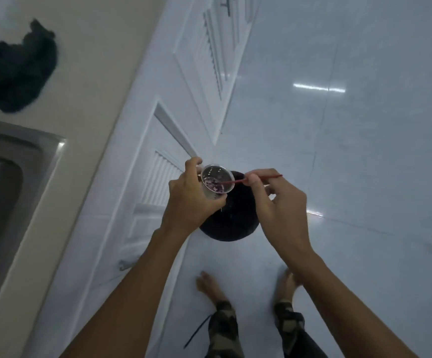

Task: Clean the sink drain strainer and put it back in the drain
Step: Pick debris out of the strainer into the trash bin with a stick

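My left hand [189,200] grips the round metal drain strainer [217,180] from its left side and holds it tilted above a black bin [229,220] on the floor. Purple and pale scraps lie inside the strainer's bowl. My right hand [277,202] pinches a thin red stick [256,179], whose tip reaches into the strainer among the scraps. The steel sink [5,177] lies at the left edge of the view, its drain hidden.
A dark cloth [16,68] lies on the beige countertop [91,73] beyond the sink. White louvred cabinet doors [158,151] run below the counter. My bare feet [209,285] stand on glossy white floor tiles [351,125] just behind the bin.
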`<state>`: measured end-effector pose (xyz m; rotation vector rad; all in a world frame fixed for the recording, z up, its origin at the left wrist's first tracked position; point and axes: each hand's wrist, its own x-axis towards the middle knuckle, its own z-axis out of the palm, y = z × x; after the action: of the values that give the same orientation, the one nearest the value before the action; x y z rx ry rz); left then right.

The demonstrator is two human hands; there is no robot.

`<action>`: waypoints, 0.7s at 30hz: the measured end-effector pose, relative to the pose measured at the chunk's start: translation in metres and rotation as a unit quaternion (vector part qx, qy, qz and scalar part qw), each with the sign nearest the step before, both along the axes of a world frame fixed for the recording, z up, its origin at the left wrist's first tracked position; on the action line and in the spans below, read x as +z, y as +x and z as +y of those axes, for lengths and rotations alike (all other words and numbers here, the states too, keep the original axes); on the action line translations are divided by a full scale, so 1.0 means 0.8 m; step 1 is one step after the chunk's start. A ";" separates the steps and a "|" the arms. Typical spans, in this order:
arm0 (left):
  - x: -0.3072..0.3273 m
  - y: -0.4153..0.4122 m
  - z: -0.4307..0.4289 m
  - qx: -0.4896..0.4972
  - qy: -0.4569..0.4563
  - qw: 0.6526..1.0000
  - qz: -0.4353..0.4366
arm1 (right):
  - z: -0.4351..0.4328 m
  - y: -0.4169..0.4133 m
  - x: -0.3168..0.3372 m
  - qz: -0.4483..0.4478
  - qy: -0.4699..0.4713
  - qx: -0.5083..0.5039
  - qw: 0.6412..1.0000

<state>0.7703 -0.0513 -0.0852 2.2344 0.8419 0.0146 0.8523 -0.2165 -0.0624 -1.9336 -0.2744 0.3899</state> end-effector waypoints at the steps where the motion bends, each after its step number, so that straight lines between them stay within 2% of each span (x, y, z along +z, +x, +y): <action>1: -0.030 0.003 -0.002 -0.010 0.001 1.000 0.026 | -0.006 0.000 -0.032 0.030 -0.002 -0.011 0.999; 7: -0.190 0.016 -0.004 -0.098 0.056 0.986 0.123 | 0.000 -0.010 -0.221 0.190 -0.011 -0.048 0.981; 13: -0.321 0.029 0.018 -0.146 0.039 0.974 0.168 | 0.027 -0.022 -0.386 0.218 -0.050 -0.074 0.972; 15: -0.352 0.033 0.024 -0.169 0.049 0.966 0.188 | 0.028 -0.026 -0.420 0.228 -0.067 -0.096 0.967; 17: -0.373 0.034 0.027 -0.175 0.044 0.963 0.201 | 0.026 -0.030 -0.440 0.243 -0.043 -0.123 0.961; 21: -0.389 0.030 0.025 -0.199 0.040 0.960 0.195 | 0.030 -0.046 -0.462 0.248 -0.046 -0.103 0.962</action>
<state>0.7940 -0.0317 -0.3967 2.4871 0.5773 -0.6083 0.8151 -0.1922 -0.4322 -1.8610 0.2737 0.7387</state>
